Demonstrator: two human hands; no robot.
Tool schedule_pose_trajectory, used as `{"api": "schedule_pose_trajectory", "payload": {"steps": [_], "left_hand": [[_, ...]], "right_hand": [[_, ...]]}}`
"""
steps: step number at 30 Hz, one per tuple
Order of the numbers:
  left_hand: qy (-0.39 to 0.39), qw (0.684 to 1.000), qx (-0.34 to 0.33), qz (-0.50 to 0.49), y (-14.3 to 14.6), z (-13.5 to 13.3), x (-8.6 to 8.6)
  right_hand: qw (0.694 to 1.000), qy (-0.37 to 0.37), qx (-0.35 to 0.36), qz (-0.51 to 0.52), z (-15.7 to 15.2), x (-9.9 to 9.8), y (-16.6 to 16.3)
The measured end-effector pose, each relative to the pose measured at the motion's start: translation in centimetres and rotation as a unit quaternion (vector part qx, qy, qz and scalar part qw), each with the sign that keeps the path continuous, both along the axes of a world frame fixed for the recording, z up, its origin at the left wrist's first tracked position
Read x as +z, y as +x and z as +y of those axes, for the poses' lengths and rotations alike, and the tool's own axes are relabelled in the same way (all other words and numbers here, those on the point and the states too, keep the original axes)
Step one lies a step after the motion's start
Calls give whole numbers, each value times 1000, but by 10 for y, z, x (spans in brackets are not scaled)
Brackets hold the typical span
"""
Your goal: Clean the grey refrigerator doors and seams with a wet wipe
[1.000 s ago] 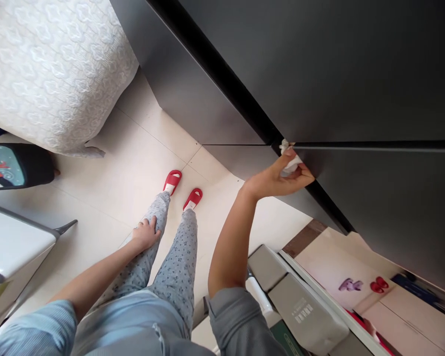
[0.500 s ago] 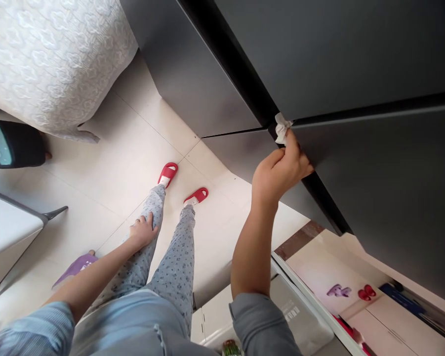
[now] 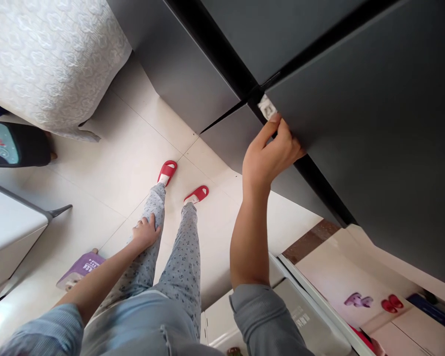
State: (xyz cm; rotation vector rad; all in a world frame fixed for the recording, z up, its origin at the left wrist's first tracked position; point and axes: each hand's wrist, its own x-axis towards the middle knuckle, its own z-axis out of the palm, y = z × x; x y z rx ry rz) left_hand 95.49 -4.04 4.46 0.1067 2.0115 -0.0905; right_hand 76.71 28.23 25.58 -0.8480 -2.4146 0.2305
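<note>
My right hand (image 3: 270,151) is raised at the dark grey refrigerator (image 3: 355,128). Between thumb and fingers it pinches a small crumpled white tissue (image 3: 267,106). The tissue lies on the black recessed strip (image 3: 311,180) between the upper and lower doors, just beside the point where the door seams cross. My other fingers curl at the edge of a large upper door, and their tips are partly hidden. Lower down, my left hand (image 3: 146,231) rests on my left leg in patterned trousers (image 3: 178,252), its fingers spread and holding nothing.
A bed with a pale quilted cover (image 3: 52,59) stands at the upper left. Below it are a black bin (image 3: 31,143), a white table (image 3: 11,212) and a purple bag (image 3: 79,269). Red slippers (image 3: 168,170) are on my feet. A counter (image 3: 222,324) lies close below.
My right hand has shifted slightly up and left with the tissue, which now lies flatter. The seam between the refrigerator doors appears more steeply tilted. My left hand stays on my leg.
</note>
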Motion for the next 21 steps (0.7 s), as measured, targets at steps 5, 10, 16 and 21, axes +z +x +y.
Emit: {"api": "schedule_pose_trajectory", "payload": {"steps": [5, 10, 16, 21], "left_hand": [[-4, 1000, -11, 14, 1, 4, -1], [-5, 1000, -20, 23, 1, 6, -2], [-5, 999, -25, 28, 5, 4, -4], [-3, 1000, -19, 21, 5, 3, -4]], "right_hand": [[1000, 24, -3, 17, 21, -9, 26], [995, 37, 47, 78, 6, -12, 38], [994, 0, 113, -4, -21, 2, 27], [995, -31, 86, -44, -19, 15, 9]]}}
